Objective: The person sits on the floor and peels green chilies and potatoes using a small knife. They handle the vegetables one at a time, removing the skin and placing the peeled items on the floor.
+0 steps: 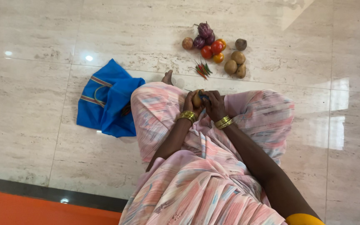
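pale marble tile floor, blue cloth bag, heap of tomatoes, potatoes, eggplants, chillies

1 blue cloth bag, perhaps striped, lies crumpled on floor.

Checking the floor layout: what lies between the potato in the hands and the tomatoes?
In the head view, a small bunch of chillies lies on the floor between the held potato and the tomatoes.

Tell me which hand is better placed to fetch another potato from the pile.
Probably the right hand: the potatoes on the floor lie ahead on its side, while the left hand cradles the potato being worked.
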